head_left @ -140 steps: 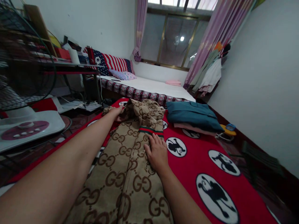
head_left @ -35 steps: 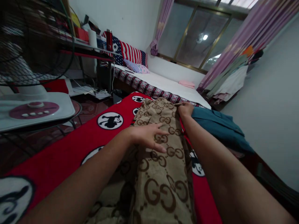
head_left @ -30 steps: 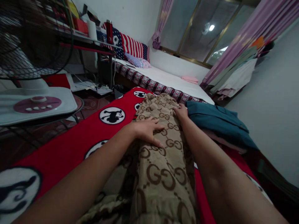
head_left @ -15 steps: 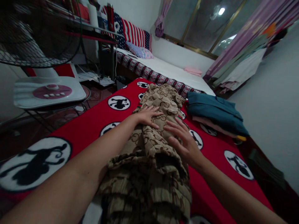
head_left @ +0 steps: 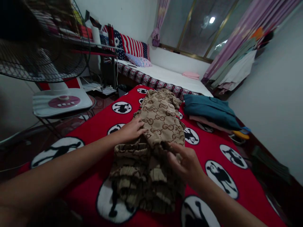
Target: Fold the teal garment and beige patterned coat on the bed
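A tan garment (head_left: 161, 116) with a brown linked-ring pattern lies lengthwise on a red blanket (head_left: 94, 126) printed with black figures in white ovals. Its near end is gathered into bunched, elastic-looking folds. My left hand (head_left: 134, 130) rests on its left edge, fingers stretched over the cloth and thumb side hard to make out. With thumb and fingers closed, my right hand (head_left: 187, 157) grips a cuff-like edge at the middle of the garment, just above the bunched folds.
Folded teal clothing (head_left: 210, 108) sits on a pinkish cloth at the right. A fan (head_left: 62, 97) stands on a stool at the left, near a cluttered desk (head_left: 101, 50). Beyond is a white-covered bed (head_left: 165, 72); clothes (head_left: 239, 72) hang by the right wall.
My left hand has moved back toward me to the garment's left edge. My right hand has gone from hovering open to gripping the cuff-like edge. The upper cloth now lies flatter.
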Action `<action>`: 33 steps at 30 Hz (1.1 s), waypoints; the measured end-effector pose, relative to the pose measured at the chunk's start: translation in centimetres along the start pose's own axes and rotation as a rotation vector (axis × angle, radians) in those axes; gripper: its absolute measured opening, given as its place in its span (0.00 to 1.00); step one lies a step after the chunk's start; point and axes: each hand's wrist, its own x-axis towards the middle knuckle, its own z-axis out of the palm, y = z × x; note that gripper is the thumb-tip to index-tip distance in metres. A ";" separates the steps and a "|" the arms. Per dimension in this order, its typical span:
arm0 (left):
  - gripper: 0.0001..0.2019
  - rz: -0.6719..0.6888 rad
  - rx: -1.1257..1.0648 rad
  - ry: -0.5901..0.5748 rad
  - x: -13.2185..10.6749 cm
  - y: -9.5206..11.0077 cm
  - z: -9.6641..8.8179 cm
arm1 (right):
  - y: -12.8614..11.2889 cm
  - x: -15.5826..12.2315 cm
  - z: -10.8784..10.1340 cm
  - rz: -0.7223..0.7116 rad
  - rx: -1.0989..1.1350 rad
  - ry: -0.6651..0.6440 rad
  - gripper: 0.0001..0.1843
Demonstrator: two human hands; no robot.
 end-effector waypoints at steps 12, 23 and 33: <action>0.22 0.353 -0.398 -0.564 -10.5 4.6 -8.3 | -1.6 -1.4 -3.6 -0.290 -0.049 -0.468 0.18; 0.42 0.418 0.135 -0.160 -5.2 -4.1 -5.6 | 8.8 -1.0 -3.9 -0.272 -0.545 -0.328 0.46; 0.16 0.711 -0.063 -0.256 -2.2 -2.5 -2.2 | 8.3 0.7 -0.2 -0.274 -0.295 -0.239 0.12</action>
